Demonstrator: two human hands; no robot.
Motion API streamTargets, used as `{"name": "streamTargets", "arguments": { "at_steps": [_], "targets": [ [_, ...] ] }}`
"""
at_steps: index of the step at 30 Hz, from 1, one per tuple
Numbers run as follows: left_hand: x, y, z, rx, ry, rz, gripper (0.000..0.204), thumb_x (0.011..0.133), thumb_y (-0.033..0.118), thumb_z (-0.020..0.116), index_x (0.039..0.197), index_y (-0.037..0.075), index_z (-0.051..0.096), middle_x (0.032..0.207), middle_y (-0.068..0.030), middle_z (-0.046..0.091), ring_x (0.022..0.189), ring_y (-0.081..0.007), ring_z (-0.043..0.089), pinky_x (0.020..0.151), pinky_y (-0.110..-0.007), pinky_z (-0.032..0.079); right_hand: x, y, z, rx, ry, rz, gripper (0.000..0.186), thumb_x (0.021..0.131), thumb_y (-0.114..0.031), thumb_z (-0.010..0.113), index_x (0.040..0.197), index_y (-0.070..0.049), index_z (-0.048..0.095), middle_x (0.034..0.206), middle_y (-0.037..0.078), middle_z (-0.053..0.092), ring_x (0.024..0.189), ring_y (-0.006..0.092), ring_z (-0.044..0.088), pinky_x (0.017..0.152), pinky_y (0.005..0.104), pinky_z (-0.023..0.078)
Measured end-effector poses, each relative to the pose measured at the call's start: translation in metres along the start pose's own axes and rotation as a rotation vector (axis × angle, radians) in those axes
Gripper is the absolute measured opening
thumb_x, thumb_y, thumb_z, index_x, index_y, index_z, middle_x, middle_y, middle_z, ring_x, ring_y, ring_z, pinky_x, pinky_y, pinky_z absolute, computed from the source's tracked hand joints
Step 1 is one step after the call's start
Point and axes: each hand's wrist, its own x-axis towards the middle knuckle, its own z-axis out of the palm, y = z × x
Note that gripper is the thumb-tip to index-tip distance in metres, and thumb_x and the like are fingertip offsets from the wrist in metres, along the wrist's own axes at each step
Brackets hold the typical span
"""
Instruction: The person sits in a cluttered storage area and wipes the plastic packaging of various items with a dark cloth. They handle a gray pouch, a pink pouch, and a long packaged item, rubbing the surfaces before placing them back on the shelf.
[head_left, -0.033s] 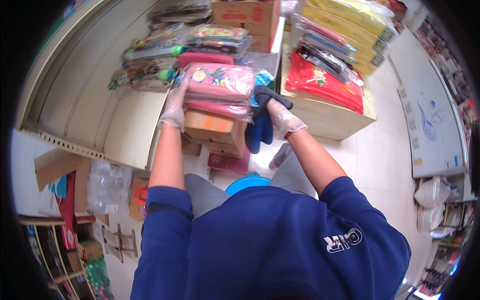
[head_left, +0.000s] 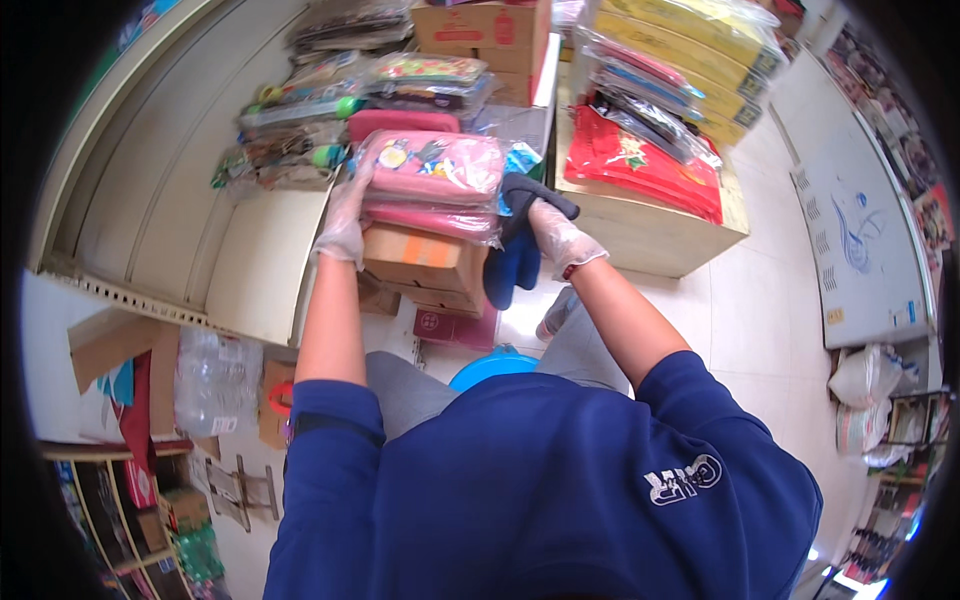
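Observation:
A stack of pink pouches in clear plastic (head_left: 435, 165), with a cartoon print on the top one, lies on a brown cardboard box (head_left: 415, 255). My left hand (head_left: 345, 220), in a clear glove, grips the stack's left edge, its fingertips partly hidden. On the right side, my gloved right hand (head_left: 553, 230) is closed around a dark navy and black soft item (head_left: 520, 225) whose rounded blue ends hang beside the box. Its exact kind does not show. A blue patterned packet (head_left: 523, 157) peeks out behind it.
Packaged goods (head_left: 425, 75) are piled behind the pink stack. A pale metal shelf (head_left: 250, 255) stands left. Red packs (head_left: 645, 165) lie on a cream stand (head_left: 650, 238) at right. A blue round tub (head_left: 493, 368) sits below me, and a white freezer (head_left: 850, 210) stands far right.
The whole view has shifted very slightly. Both hands keep the same places on the stack and the navy item.

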Motion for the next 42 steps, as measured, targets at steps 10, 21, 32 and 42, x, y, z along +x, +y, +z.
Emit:
{"name": "streamTargets", "arguments": {
  "at_steps": [10,21,32,42],
  "targets": [
    [-0.023,0.016,0.035,-0.254,-0.232,0.041,0.086,0.076,0.062,0.071,0.141,0.011,0.045,0.136,-0.0106,0.051,0.125,-0.0273,0.047,0.097,-0.052,0.040,0.007,-0.023,-0.052,1.514,-0.872,-0.063,0.038,0.101,-0.008,0.035,0.138,-0.011,0.042,0.124,0.004,0.049,0.116,0.0124,0.046,0.103,0.0262,0.041],
    [-0.040,0.074,0.181,-0.326,-0.402,-0.005,0.086,0.078,0.064,0.067,0.144,0.016,0.041,0.142,-0.0130,0.046,0.128,-0.0309,0.046,0.101,-0.056,0.037,-0.085,-0.153,-0.140,2.277,-0.556,0.252,0.037,0.088,-0.008,0.045,0.123,-0.011,0.053,0.107,0.005,0.049,0.106,0.0163,0.048,0.091,0.0266,0.045],
    [0.085,0.140,0.362,-0.576,-0.476,0.054,0.080,0.075,0.045,0.077,0.137,0.005,0.047,0.132,-0.0139,0.054,0.115,-0.0287,0.054,0.091,-0.048,0.047,-0.058,-0.299,-0.234,0.135,0.648,-0.764,0.010,0.090,-0.016,0.057,0.084,-0.016,0.065,0.071,-0.006,0.052,0.062,0.0120,0.051,0.061,0.0271,0.045],
    [0.216,0.166,0.432,-0.217,-0.234,-0.106,0.120,0.072,0.044,0.082,0.155,0.012,0.002,0.150,-0.0208,0.031,0.126,-0.0370,0.048,0.080,-0.046,0.060,0.006,-0.291,-0.278,0.418,0.721,-0.733,0.008,0.083,-0.002,0.053,0.082,-0.010,0.053,0.075,0.003,0.052,0.067,0.0184,0.051,0.066,0.0302,0.047]
  ]
}}
